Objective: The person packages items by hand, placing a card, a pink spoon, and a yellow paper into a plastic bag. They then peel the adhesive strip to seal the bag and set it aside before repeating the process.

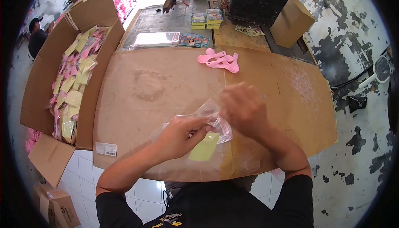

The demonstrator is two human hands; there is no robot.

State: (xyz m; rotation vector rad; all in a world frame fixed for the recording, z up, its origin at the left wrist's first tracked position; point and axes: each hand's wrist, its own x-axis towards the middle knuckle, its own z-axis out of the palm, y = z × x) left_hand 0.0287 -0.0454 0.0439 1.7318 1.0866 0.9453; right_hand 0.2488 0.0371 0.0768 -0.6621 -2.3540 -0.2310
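Clear plastic bag (225, 133) lies at the left fingertips, just below and left of the right fingers, over the cardboard sheet (145, 76). Well left of the fingers: an open carton (88, 103), heaped with packets (74, 78) of pink pieces and pale yellow cards. White label (106, 149) on the sheet, nearer the fingers than the carton is. Left hand (185, 136): thumb and forefinger pinch the bag's film. Yellow card (204, 147) just below those fingertips (partly veiled by film, it seems). Beyond the fingers, card stacks (206, 21); nearer them, a cluster of pink spoons (220, 60). Right hand (244, 109) is raised beside the bag, fingers curled (blurred; cannot tell whether they pinch anything). Right of these fingers, thin clear scraps (305, 84) on the sheet.
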